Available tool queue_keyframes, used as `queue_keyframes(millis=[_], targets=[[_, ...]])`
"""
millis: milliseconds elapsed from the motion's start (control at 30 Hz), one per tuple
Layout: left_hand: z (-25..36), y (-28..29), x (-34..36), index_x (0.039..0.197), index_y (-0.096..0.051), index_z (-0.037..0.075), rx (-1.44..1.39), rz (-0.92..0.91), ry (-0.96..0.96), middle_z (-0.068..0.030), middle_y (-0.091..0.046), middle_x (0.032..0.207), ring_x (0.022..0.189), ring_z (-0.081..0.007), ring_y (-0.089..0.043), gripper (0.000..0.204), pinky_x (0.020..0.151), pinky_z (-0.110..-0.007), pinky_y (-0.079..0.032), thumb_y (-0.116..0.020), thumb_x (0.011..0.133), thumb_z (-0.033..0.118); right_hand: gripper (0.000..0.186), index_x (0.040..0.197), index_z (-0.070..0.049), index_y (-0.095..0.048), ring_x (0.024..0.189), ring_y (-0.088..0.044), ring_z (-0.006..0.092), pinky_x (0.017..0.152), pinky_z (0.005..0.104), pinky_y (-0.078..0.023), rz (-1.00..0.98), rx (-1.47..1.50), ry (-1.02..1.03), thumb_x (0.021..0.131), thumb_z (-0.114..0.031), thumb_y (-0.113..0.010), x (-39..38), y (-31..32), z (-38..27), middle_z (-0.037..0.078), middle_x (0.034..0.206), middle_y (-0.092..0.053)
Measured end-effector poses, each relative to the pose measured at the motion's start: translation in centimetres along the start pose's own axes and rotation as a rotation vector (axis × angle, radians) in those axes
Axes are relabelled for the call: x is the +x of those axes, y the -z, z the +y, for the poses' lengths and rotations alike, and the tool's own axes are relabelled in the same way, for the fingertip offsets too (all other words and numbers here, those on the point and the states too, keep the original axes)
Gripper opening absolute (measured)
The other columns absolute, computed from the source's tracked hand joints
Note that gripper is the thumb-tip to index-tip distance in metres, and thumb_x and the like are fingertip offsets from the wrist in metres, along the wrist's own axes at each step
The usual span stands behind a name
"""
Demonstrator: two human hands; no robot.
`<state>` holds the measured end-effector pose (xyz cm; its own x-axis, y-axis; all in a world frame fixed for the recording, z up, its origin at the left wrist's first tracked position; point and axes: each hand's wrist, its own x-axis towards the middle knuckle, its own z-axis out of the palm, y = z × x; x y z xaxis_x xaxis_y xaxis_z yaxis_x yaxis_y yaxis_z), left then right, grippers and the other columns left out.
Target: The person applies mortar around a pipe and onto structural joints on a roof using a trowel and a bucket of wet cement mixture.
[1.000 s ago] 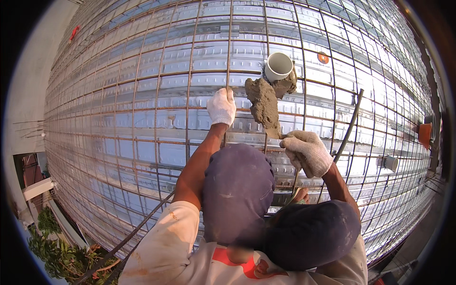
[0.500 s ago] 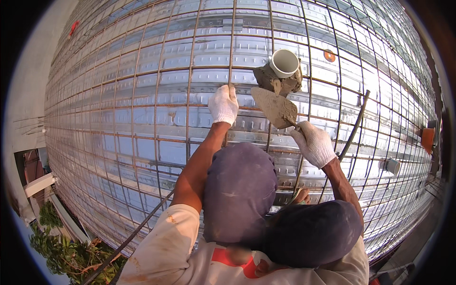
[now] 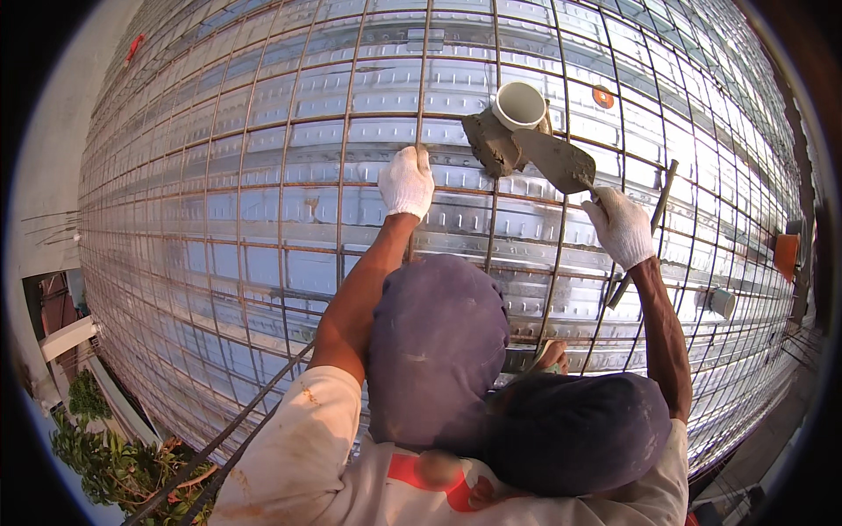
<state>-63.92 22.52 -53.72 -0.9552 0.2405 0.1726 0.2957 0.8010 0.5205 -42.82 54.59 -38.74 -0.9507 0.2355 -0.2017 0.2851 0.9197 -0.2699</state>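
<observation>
My left hand (image 3: 408, 181), in a white knit glove, is closed around a bar of the rusty rebar mesh (image 3: 347, 131). In my gloved right hand (image 3: 621, 226) is the handle of a trowel (image 3: 559, 163). Its mortar-smeared blade points up and left, its tip near the base of a short, open white pipe (image 3: 520, 107) that stands upright among the bars. Grey mortar (image 3: 493, 145) is heaped around the pipe's near left side. The blade hides part of the mortar at the pipe's near right.
Ribbed metal decking (image 3: 386, 241) lies beneath the mesh. A loose dark rod (image 3: 656, 209) slants beside my right hand. Another pipe stub (image 3: 722, 304) and an orange container (image 3: 786, 255) are at the right. My knees (image 3: 438, 351) are bent below my hands. Leafy plants (image 3: 114, 465) show at lower left.
My right hand has moved right and slightly up with the trowel. The blade has shifted from the mortar's near side to the pipe's near right. My left hand stays on the bar.
</observation>
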Motion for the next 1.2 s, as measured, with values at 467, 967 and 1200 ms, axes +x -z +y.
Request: queue_keyframes(millis=[467, 967, 1200], targets=[[0.2, 0.7, 0.1, 0.103, -0.072, 0.008, 0.037, -0.103, 0.043, -0.0223, -0.076, 0.100, 0.093, -0.0504, -0.071, 0.031, 0.084, -0.061, -0.055, -0.061, 0.108, 0.036, 0.023, 0.102, -0.003, -0.074, 0.086, -0.075, 0.0334, 0.078, 0.0505, -0.059, -0.063, -0.357, 0.171, 0.102, -0.026, -0.072, 3.6, 3.4, 0.4, 0.016, 0.093, -0.074], [0.1, 0.6, 0.0, 0.097, -0.071, 0.007, 0.020, -0.035, 0.005, -0.0221, -0.075, 0.094, 0.087, -0.0498, -0.072, 0.032, 0.079, -0.060, -0.056, -0.061, 0.108, 0.035, 0.014, 0.100, -0.005, -0.076, 0.091, -0.077, 0.0335, 0.081, 0.0474, -0.061, -0.101, -0.490, 0.176, 0.098, -0.018, -0.071, 5.9, 5.9, 1.8, 0.015, 0.095, -0.076], [0.1, 0.0, 0.0, 0.098, -0.071, 0.007, 0.006, -0.033, -0.016, -0.0222, -0.075, 0.094, 0.087, -0.0493, -0.072, 0.031, 0.080, -0.060, -0.055, -0.061, 0.108, 0.034, 0.025, 0.113, -0.006, -0.071, 0.090, -0.075, 0.0395, 0.081, 0.0533, -0.059, -0.148, -0.293, 0.197, 0.104, -0.029, -0.067, 4.3, 2.2, 0.6, 0.019, 0.097, -0.074]])
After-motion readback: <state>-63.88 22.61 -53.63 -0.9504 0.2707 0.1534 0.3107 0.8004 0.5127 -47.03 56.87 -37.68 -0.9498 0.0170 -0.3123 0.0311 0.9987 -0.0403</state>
